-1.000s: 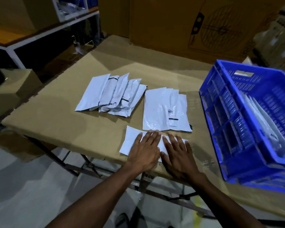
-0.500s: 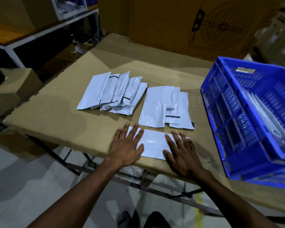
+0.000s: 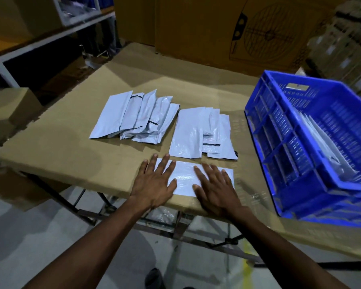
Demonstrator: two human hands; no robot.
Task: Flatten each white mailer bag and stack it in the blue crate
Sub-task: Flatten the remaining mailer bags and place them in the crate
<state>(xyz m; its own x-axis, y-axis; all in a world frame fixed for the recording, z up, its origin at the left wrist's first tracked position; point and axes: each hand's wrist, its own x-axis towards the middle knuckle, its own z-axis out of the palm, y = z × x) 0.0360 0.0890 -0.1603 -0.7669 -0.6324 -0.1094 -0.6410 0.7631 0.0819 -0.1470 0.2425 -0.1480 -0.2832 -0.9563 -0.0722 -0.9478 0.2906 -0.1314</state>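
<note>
Mailers (image 3: 313, 138) already lean in our crate (image 3: 300, 197) at right, two fanned piles (image 3: 133, 117) (image 3: 198, 134) wait farther back, and our left hand (image 3: 154, 184) and right hand (image 3: 215, 188) press one bag (image 3: 184, 178) flat, fingers spread, at the table's (image 3: 71, 155) near edge.

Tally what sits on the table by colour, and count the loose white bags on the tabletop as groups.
White: 3, the fanned pile, the second pile and the single bag under both hands.
Blue: 1, the crate.
Total: 4.
</note>
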